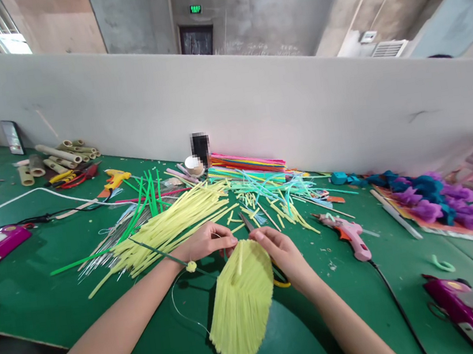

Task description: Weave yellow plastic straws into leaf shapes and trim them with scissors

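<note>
Nearest the camera, my two bare forearms (117, 326) are reaching in over the green table (410, 276). Between my hands I am keeping one yellow-green fuzzy-stem panel (242, 304), its narrow tip pointing away from me and its wide fringed end facing me. My right hand (281, 252) is pinching the panel's upper right edge between thumb and fingers. My left hand (205, 241) is curling its fingertips at the tip; they are hiding what lies between, so I cannot tell what they are grasping. One pair of scissors (282, 281) is showing past my right hand, blade beyond it and yellow handle below; I cannot tell whether I am gripping it.

One dark green stem (154, 249) is crossing at my left wrist, with one small yellow ball (191, 266) near it, and one thin wire (174, 301) is looping down to the panel's side. Just beyond my left hand, a heap of yellow fuzzy stems (173, 223), too many to count, is crowding the space.

Two glue guns are lying out: one yellow (117, 178), one pink (352, 235). Two magenta power strips are flanking me, left (5, 245) and right (454, 311). About ten bamboo tubes (59, 156) are lying near one upright phone (12, 137).
</note>
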Available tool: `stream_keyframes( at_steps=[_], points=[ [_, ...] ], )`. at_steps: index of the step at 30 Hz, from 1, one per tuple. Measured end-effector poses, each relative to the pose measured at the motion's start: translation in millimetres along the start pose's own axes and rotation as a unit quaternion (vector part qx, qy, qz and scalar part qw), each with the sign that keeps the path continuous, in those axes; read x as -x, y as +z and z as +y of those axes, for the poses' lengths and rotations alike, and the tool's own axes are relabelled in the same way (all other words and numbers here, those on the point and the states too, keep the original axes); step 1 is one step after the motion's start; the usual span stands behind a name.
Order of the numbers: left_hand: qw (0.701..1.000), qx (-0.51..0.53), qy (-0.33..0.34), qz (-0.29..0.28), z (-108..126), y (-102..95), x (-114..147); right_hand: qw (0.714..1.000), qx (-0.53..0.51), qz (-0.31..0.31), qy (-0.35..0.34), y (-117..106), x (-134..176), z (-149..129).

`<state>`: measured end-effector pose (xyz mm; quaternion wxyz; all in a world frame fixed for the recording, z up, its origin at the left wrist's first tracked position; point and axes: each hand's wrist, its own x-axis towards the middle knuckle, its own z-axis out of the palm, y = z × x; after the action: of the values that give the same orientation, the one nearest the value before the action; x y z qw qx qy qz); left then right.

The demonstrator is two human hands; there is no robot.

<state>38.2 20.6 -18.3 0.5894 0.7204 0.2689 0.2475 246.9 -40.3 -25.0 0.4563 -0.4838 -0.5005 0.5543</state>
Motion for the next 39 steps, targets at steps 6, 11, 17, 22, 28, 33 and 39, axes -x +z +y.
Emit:
stream_keyframes(
  at_steps=[6,11,17,22,28,33,39],
  points=[
    [1.0,-0.01,-0.008,-0.019,0.6,-0.6,1.5,0.998,0.024,-0.051,0.032,5.1,4.8,0.2],
    [0.998,-0.03,-0.023,-0.059,-2.5,-2.7,2.6,0.998,0.025,-0.042,0.041,3.0,3.2,3.7],
    [0.997,-0.056,-0.001,-0.052,-3.4,-5.6,2.5,0.998,0.018,-0.047,0.047,3.1,3.2,3.6],
    [0.997,-0.032,-0.017,-0.065,-4.0,-4.8,2.0,0.998,0.029,-0.038,0.04,3.1,3.5,2.7],
    [0.996,-0.035,-0.025,-0.078,0.8,-1.1,3.3,0.998,0.033,-0.045,0.032,4.2,4.7,1.6],
    [0.994,-0.064,-0.023,-0.083,5.6,1.0,4.4,0.997,0.015,-0.052,0.047,7.2,6.1,2.8],
    [0.994,-0.074,-0.027,-0.082,5.1,3.2,4.9,0.997,0.009,-0.057,0.043,8.3,5.9,7.3]
  ],
)
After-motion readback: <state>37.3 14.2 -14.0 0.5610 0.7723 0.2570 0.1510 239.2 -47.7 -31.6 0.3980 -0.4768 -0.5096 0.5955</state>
